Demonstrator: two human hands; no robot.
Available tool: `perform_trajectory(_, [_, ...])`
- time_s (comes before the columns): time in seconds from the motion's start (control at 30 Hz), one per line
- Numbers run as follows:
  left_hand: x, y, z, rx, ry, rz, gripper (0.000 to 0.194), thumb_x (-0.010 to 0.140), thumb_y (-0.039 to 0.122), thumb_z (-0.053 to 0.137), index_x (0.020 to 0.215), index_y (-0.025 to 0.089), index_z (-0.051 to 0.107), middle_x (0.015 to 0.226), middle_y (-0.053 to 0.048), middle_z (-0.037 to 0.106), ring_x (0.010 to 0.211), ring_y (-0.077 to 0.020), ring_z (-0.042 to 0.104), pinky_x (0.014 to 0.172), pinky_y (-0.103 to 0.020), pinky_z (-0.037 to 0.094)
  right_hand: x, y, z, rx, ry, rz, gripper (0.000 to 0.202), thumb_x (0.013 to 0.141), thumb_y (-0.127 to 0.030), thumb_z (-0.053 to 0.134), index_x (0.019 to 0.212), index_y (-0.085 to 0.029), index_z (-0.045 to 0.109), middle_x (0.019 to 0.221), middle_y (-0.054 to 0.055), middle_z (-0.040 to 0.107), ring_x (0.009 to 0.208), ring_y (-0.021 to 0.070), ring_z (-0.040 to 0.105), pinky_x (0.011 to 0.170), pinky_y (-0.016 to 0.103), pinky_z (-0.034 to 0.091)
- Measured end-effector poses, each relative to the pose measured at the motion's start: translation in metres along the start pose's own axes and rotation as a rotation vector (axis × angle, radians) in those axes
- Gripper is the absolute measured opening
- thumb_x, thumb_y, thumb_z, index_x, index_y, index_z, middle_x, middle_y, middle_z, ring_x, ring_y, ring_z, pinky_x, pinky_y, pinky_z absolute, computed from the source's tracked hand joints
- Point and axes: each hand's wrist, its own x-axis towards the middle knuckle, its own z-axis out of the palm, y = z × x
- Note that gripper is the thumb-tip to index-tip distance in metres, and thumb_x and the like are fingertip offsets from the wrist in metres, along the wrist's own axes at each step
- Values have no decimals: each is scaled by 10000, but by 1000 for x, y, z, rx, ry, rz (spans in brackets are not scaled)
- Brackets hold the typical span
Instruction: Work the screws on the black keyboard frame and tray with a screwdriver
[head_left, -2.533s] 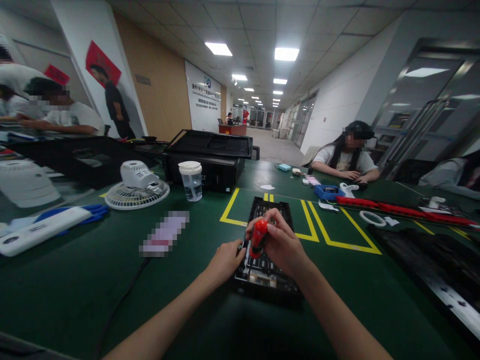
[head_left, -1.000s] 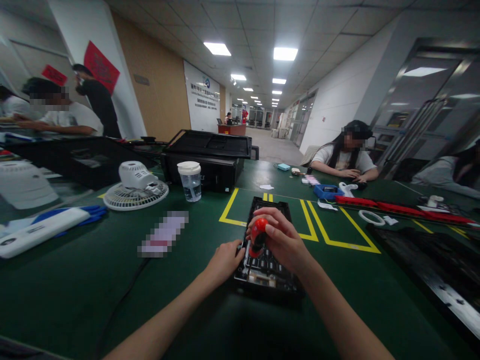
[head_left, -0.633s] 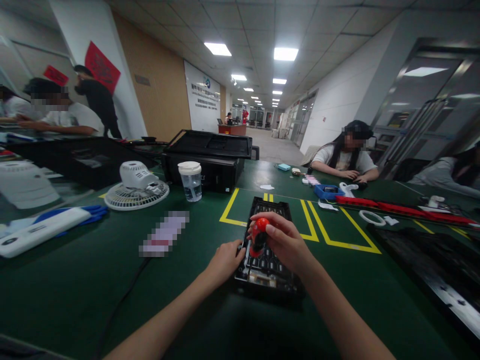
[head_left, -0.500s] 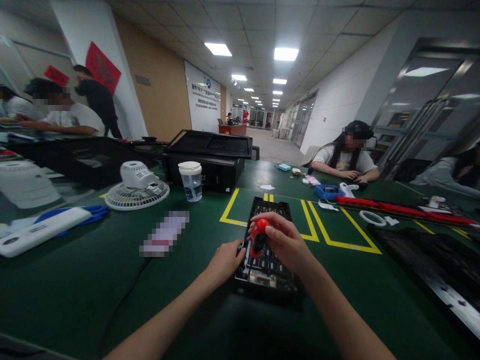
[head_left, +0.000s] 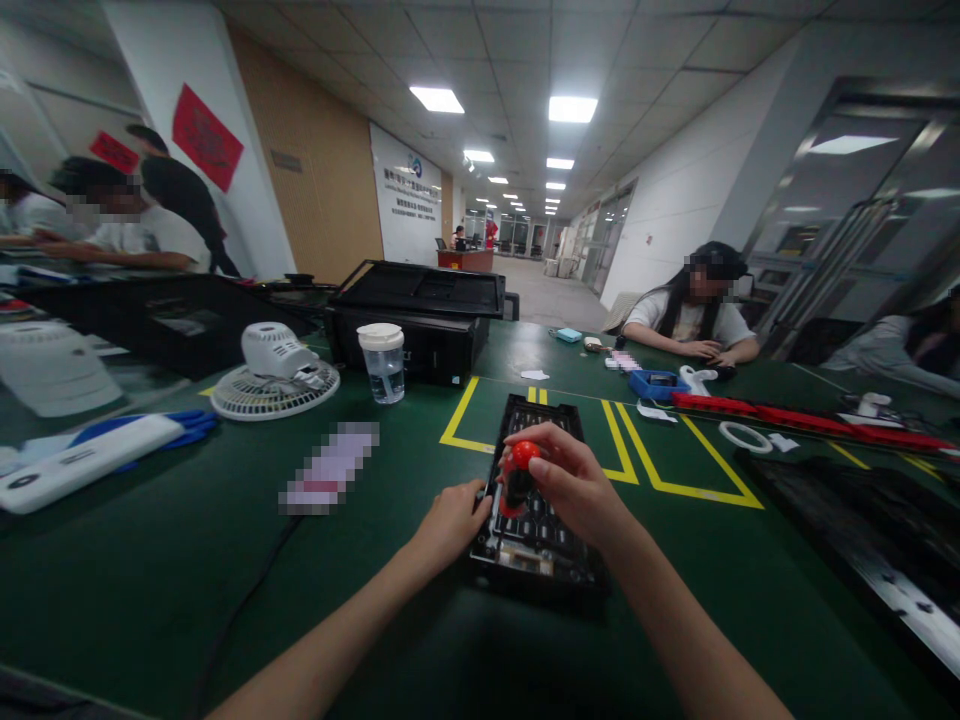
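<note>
My right hand is wrapped round a red and black screwdriver handle, held over a black case. The case lies on the green table and holds rows of small metal pieces. My left hand grips the left edge of the case between thumb and fingers. The lower end of the handle is over the left part of the case; whether its tip touches anything cannot be made out.
A lidded cup and a fan head stand left of centre, before a black toolbox. A phone lies left. A blue box and a dark panel are right. People sit beyond.
The red top of the handle has shifted very slightly down and to the right with my right hand. My left hand and the case have stayed in place.
</note>
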Motion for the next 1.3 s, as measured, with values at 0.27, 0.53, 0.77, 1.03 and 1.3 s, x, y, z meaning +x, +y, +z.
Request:
perform_trajectory(0.27, [-1,0,-1,5,6,9,293,855,334,357,998,195,572,920,-67,655,851,-191,606,723,-253,414,0,-3,-1,-15,9,0,183,799,-219,577,979,-187,576,847,34,607,794,137,585,754,305,456])
perform_trajectory(0.53, [-2,5,-5,1,-15,-34,302,856,340,365,1018,199,577,949,-70,655,885,-195,601,757,-260,410,0,-1,-2,-34,37,-26,174,784,-219,596,955,-192,573,862,29,607,820,133,574,737,279,456])
perform_trajectory(0.77, [1,-4,3,-12,22,33,302,856,356,354,982,198,577,897,-60,655,814,-182,604,697,-244,408,0,-2,-2,-77,66,-45,171,774,-234,603,940,-200,575,852,24,593,812,142,570,744,295,451])
perform_trajectory(1.03, [0,0,1,1,-3,-11,297,855,333,360,998,191,578,919,-68,655,849,-182,602,729,-248,406,1,0,-2,-119,97,-83,166,758,-231,621,917,-202,583,855,18,572,809,135,550,727,275,437])
perform_trajectory(1.3, [1,1,-1,2,-9,-14,288,852,329,367,991,189,577,910,-71,656,846,-189,607,719,-250,414,1,-1,-1,-168,102,-102,164,759,-227,616,918,-207,582,840,12,549,796,131,533,717,263,429])
